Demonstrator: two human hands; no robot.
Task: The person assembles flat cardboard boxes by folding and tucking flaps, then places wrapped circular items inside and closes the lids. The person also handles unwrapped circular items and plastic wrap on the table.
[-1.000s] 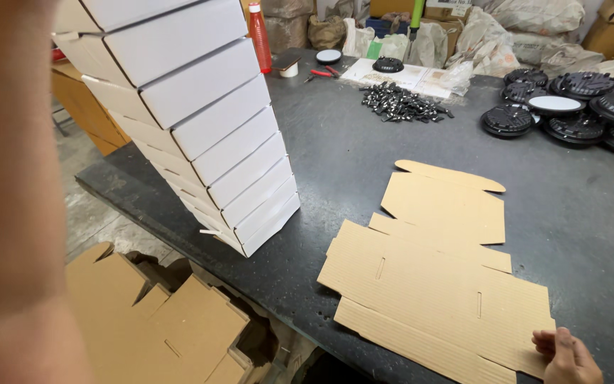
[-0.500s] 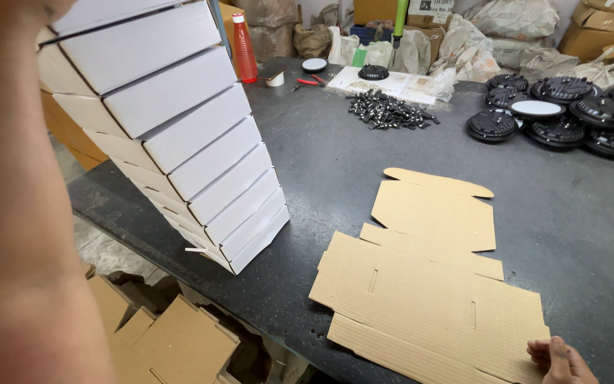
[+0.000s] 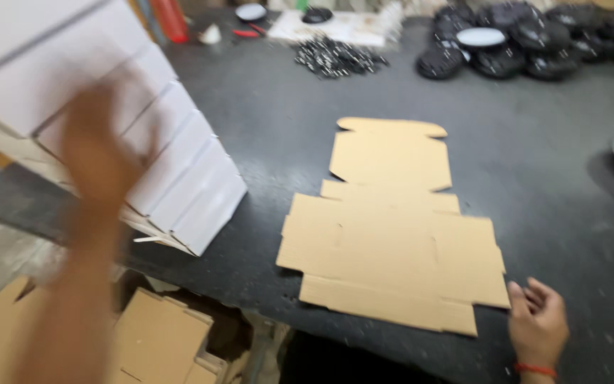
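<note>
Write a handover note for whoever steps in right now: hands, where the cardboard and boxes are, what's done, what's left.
Left hand: raised and blurred in front of the leaning stack of white boxes; it seems empty, but contact with the stack cannot be told.
Right hand: open, fingers at the lower right corner of the flat cardboard blank, holding nothing.
The blank lies unfolded, brown side up, near the front edge of the dark table.
More flat cardboard sits below the table edge.
Done: a stack of boxes made up.
Left: this blank is not yet folded.
</note>
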